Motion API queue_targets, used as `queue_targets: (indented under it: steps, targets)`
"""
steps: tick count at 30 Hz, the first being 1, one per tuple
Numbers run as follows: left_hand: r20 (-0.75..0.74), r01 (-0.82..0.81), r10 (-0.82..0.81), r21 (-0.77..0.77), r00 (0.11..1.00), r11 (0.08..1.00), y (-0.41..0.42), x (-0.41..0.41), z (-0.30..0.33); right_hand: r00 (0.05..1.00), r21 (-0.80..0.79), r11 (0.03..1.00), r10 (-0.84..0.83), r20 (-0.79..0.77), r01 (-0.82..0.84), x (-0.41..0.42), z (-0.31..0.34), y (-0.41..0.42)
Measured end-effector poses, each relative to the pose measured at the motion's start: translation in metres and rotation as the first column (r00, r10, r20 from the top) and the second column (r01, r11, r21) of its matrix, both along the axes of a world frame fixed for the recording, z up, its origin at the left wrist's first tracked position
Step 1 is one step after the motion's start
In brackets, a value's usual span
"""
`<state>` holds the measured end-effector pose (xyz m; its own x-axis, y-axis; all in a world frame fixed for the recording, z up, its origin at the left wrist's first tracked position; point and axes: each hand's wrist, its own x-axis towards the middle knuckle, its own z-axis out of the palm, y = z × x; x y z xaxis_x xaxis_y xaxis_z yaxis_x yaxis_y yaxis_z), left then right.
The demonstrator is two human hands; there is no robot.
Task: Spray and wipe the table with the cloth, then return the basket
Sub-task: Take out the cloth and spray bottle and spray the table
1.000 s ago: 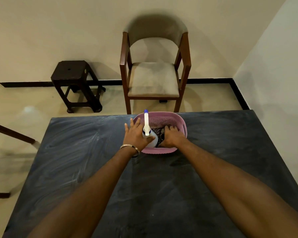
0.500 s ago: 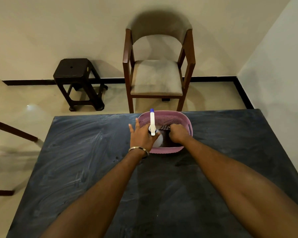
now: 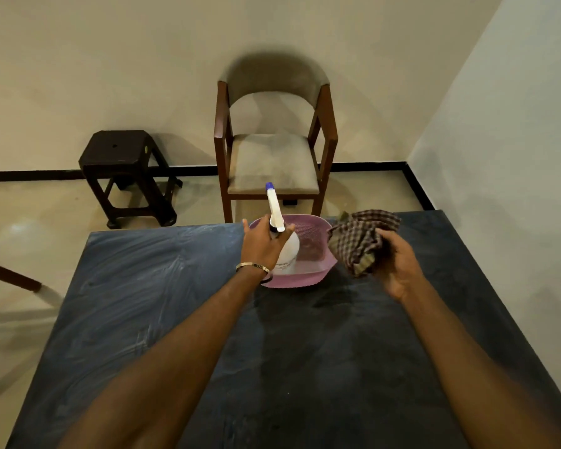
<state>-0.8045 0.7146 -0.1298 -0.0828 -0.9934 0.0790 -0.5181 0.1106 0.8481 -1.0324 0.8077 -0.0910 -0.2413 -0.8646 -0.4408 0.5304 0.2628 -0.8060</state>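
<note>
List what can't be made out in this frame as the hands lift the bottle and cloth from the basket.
All in the head view:
- Spray bottle: its neck and trigger are covered by the left hand; label print too small to read.
- Basket: the left part of its floor is hidden behind the bottle.
- Cloth: bunched in the right hand, so its full shape is unclear.
- Table: near edge cut off by the frame.

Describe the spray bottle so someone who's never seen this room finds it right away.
Find the dark table, then the pink basket at its far edge. The spray bottle stands there, gripped by the left hand: white body, blue-tipped nozzle.
</note>
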Motion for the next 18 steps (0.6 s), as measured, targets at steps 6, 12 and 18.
queue_targets:
  steps: [6,12,18]
  targets:
    - [-0.098,0.020,-0.022,-0.016,0.995,1.000,0.030,0.005,0.032,0.955,0.067,0.992,-0.121,0.269,0.106,0.014,-0.039,0.073]
    - [-0.295,0.084,-0.068,0.042,0.953,0.996,0.098,0.018,0.054,0.952,0.061,0.991,-0.135,0.275,0.122,0.041,-0.039,0.109]
    - [-0.356,0.240,-0.152,0.218,0.922,0.946,0.178,0.033,0.032,0.949,0.090,0.992,-0.114,0.295,0.091,0.046,-0.033,0.125]
